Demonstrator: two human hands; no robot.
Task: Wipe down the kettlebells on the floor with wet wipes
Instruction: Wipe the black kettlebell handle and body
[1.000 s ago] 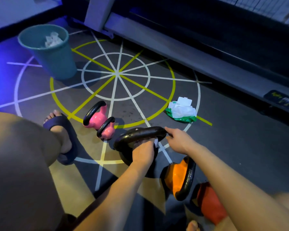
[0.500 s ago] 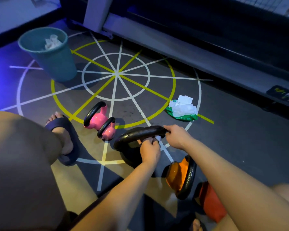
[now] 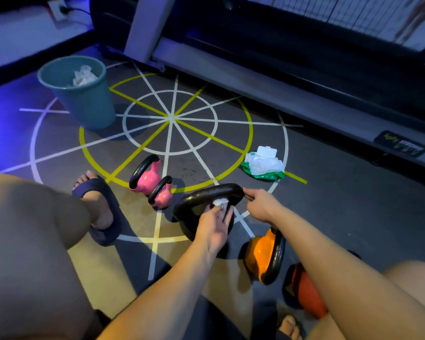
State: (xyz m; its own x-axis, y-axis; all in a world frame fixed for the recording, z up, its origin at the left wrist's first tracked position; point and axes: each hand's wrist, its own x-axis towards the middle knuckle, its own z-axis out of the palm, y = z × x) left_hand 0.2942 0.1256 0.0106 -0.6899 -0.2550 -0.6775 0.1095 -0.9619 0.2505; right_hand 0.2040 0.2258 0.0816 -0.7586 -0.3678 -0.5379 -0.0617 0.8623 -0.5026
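- The right hand [image 3: 261,206] is clamped on the right end of the handle [image 3: 206,192] of the black kettlebell [image 3: 188,227]. This bell stands on the floor [image 3: 341,217] just under both hands.
- The left hand [image 3: 212,225] holds a white wipe [image 3: 220,201] with curled fingers and presses it against the under side of the handle, near its right half. The two hands are near each other but do not touch.
- The handle runs crosswise in front of us, from left to right, and rises a little toward the right hand. We judge that the next stroke must follow this axis, toward the free left part of the handle. The left hand is the nearer one for it, while the right hand steadies the bell.
- The body of the bell lies below the left hand and is partly hidden by it, so we cannot tell if it is wiped.
- Two pink kettlebells [image 3: 146,177] stand close together, to the left of the left hand.
- An orange kettlebell [image 3: 258,256] lies under the right forearm. A red kettlebell [image 3: 307,295] is farther right, partly hidden.
- The pack [image 3: 263,165] of wipes lies open just beyond the right hand. The bin [image 3: 84,106] stands well apart, beyond the left hand.
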